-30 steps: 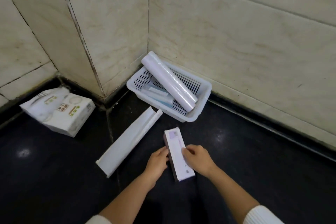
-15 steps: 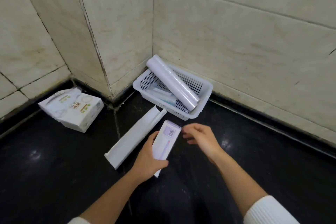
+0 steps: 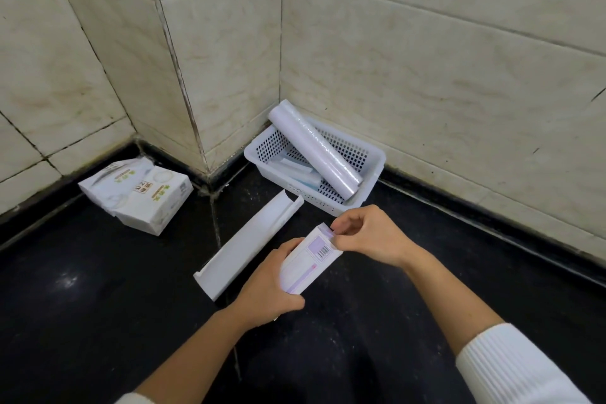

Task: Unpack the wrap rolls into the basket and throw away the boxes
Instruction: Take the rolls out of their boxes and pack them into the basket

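A white and lilac wrap box [image 3: 308,261] with a barcode is held tilted above the black floor. My left hand [image 3: 265,289] grips its lower half. My right hand [image 3: 367,234] pinches the flap at the box's far end. Behind them, a white perforated basket [image 3: 370,170] sits in the wall corner with a long wrap roll [image 3: 314,149] lying slanted across it, its far end over the rim, and a flat pale blue pack [image 3: 295,170] under it. An open white trough-shaped box [image 3: 249,244] lies on the floor to the left of my hands.
A white tissue pack [image 3: 137,193] with green print lies against the wall at the left. Tiled walls form a protruding corner just left of the basket. Dark floor stretches to the right and toward me.
The box was lying on the floor under both hands. My left hand lifted and tilted it, and my right hand moved to its far end and took hold of the flap.
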The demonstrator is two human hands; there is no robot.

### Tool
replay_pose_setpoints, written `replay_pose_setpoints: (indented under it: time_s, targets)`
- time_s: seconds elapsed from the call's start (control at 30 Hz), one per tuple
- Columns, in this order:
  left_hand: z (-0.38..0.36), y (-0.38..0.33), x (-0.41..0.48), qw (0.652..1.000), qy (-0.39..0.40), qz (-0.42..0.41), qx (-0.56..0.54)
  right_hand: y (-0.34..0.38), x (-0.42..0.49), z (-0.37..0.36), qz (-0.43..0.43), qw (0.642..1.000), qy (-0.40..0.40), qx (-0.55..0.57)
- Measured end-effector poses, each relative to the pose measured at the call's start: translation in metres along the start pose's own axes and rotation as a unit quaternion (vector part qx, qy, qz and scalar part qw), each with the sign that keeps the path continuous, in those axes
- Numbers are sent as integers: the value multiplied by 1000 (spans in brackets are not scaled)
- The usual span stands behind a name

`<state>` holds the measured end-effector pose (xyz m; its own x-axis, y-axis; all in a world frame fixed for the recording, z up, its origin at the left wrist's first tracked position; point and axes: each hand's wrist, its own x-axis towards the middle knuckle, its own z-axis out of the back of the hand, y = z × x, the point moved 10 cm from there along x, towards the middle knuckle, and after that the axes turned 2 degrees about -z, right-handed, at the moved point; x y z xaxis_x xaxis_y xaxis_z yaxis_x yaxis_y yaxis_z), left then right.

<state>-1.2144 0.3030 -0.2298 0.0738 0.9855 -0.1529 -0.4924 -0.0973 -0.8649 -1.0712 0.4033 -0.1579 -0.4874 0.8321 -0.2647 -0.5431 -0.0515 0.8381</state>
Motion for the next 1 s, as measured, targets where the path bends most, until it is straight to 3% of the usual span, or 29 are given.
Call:
replay_pose_setpoints:
  time_s: [0.23, 0.33, 0.4, 0.63, 1.0]
  targets:
    - [5, -3, 1, 1000, 14, -7, -7, -17, 2, 24, -26, 989, -82, 117]
    - [12, -6, 2, 1000, 0, -12, -5, -12, -2, 42, 6, 983, -185, 3]
    - [16, -7, 4, 1000, -6, -10, -1, 6, -4, 43, 55, 974, -209, -63]
    - [19, -7, 11, 999, -25, -7, 21, 2, 7, -3, -28, 999, -21, 22]
    - [28, -11, 10, 993, -25, -18, 111, -14, 6, -18, -92, 988, 39, 117]
